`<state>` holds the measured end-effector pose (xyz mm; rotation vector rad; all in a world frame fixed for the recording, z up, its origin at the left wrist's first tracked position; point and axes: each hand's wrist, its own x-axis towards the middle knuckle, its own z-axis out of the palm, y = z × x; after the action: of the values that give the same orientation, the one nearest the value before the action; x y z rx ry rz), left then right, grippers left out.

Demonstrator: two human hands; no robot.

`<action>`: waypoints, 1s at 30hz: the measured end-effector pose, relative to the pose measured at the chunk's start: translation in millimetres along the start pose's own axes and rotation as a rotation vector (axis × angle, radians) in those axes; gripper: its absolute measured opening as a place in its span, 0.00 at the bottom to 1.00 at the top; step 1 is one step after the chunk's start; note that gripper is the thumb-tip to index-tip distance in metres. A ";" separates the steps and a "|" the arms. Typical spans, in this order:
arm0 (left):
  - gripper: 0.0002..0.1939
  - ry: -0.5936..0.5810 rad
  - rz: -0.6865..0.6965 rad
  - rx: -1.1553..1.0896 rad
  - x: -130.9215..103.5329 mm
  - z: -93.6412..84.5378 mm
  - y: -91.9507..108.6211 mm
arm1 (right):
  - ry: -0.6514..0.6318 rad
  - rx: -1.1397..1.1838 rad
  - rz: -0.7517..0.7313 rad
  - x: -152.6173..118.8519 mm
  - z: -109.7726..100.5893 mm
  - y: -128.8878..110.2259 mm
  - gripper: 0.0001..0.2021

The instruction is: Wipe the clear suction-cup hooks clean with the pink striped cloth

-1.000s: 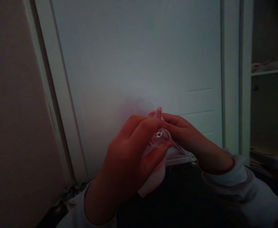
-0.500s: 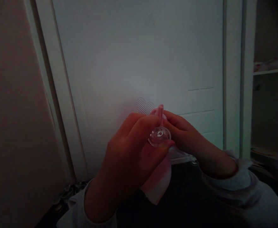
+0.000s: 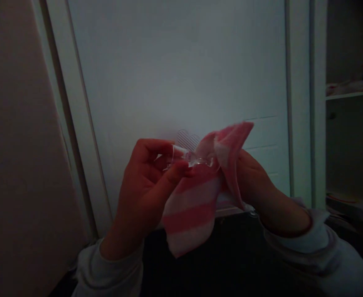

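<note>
My left hand [image 3: 145,185] pinches a small clear stemmed piece [image 3: 183,153], glass or clear plastic, between thumb and fingers. Its narrow part points right, into a pink-and-white striped cloth [image 3: 190,218]. My right hand [image 3: 254,175] grips the cloth from behind, and its fingers are mostly hidden by the fabric. One corner of the cloth sticks up at the right, while the wider part hangs below both hands. The cloth wraps against the right end of the clear piece.
Behind my hands stands a white panel [image 3: 175,74] with a striped heart mark [image 3: 187,140] and thin lines. A clear edge, partly covered, shows below the cloth. Shelves [image 3: 353,94] with items are at the right, a plain wall [image 3: 10,144] at the left. Dim light.
My left hand has moved left and turned the clear piece from end-on to sideways. The cloth has spread out, with a corner raised over my right hand.
</note>
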<state>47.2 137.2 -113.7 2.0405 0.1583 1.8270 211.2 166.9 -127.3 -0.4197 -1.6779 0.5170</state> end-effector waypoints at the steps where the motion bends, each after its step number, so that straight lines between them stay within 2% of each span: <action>1: 0.09 0.000 -0.013 -0.024 0.9 -1.5 -1.2 | -0.010 0.038 -0.015 0.2 0.0 1.2 0.10; 6: 0.08 0.011 -0.037 -0.002 2.4 -5.2 -2.4 | -0.034 0.239 -0.021 -0.6 -0.7 0.1 0.08; 12: 0.09 -0.007 -0.102 0.048 4.1 -7.5 -6.4 | -0.028 0.349 -0.008 -0.9 0.1 -3.5 0.06; 17: 0.09 -0.012 -0.092 -0.004 6.3 -10.1 -9.5 | -0.063 0.379 -0.002 -3.7 0.3 -3.2 0.07; 23: 0.09 -0.002 -0.079 0.046 5.8 -14.9 -8.8 | -0.090 0.296 -0.071 -6.3 -1.2 -11.4 0.11; 27: 0.09 0.000 -0.065 0.067 5.1 -16.0 -6.5 | -0.123 0.296 -0.036 -6.1 -2.3 -8.7 0.07; 30: 0.09 0.003 -0.061 0.077 4.0 -16.1 -5.7 | -0.155 0.261 0.001 -5.5 -3.7 -3.7 0.09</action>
<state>33.0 147.2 -110.9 2.0609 0.2928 1.8129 215.8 161.2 -129.3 -0.1942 -1.7290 0.7747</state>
